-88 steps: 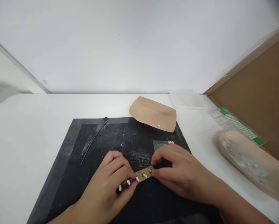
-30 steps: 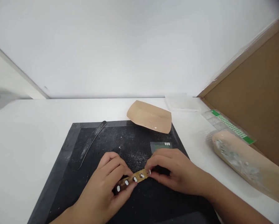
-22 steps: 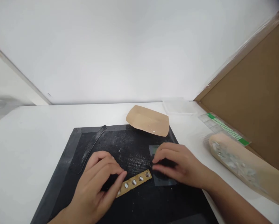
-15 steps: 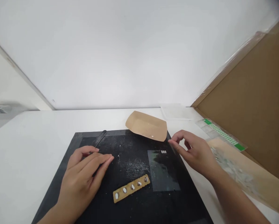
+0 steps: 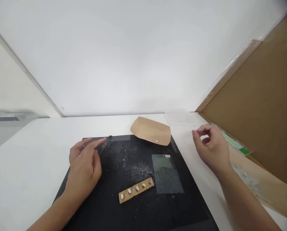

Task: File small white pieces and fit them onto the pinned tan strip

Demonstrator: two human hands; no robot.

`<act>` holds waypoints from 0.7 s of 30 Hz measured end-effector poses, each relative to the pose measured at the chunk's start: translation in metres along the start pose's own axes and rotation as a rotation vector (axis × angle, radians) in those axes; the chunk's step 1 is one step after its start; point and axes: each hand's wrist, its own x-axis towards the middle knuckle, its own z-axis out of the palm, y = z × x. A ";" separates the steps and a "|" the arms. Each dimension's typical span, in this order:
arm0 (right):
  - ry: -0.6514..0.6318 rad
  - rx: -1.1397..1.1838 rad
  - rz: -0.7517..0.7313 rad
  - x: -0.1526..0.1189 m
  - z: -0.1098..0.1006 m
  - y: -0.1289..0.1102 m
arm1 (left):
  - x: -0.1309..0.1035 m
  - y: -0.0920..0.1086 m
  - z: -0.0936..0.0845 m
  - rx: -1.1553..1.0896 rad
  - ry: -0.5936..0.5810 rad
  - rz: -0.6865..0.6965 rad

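On the left part of the black mat (image 5: 143, 215) is my left hand (image 5: 86, 160), fingers apart and holding nothing, its fingertips beside a thin black tool (image 5: 106, 143). My right hand (image 5: 212, 147) hovers over the white table right of the mat, thumb and index fingertips close together; whether something small is between them cannot be made out. A tan strip (image 5: 136, 190) with several ring-like pieces and white ovals lies on the mat. Right of it is a clear sheet (image 5: 168, 176) with three small white ovals (image 5: 167, 156) at its top edge.
A brown paper tray (image 5: 151, 130) with a white bit in it overlaps the mat's back edge. Behind it to the right lies a translucent flat tray (image 5: 180, 117). A green-and-white label card (image 5: 234, 142) and a brown sheet with small plastic pieces (image 5: 249, 183) are at the right.
My left hand has moved forward towards the black tool and its fingers have spread. My right hand has moved right, away from the mat and the paper tray. The view has shifted slightly.
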 end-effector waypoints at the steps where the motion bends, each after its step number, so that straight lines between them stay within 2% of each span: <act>1: 0.047 0.017 0.052 0.002 -0.001 0.002 | -0.001 0.000 0.001 -0.001 -0.007 -0.018; 5: 0.141 0.033 0.163 0.005 -0.005 0.011 | -0.003 0.000 0.006 -0.019 -0.052 -0.113; 9: 0.190 0.011 0.143 0.007 -0.008 0.020 | -0.002 0.002 0.006 0.070 -0.070 -0.225; 12: 0.134 0.006 0.099 0.007 -0.007 0.022 | 0.001 0.003 0.001 0.068 -0.060 -0.282; 15: 0.055 0.025 0.029 0.004 -0.002 0.018 | 0.003 0.003 -0.003 0.087 -0.054 -0.262; 21: -0.135 0.047 -0.208 -0.013 0.012 -0.009 | -0.002 0.003 0.000 0.079 -0.226 -0.102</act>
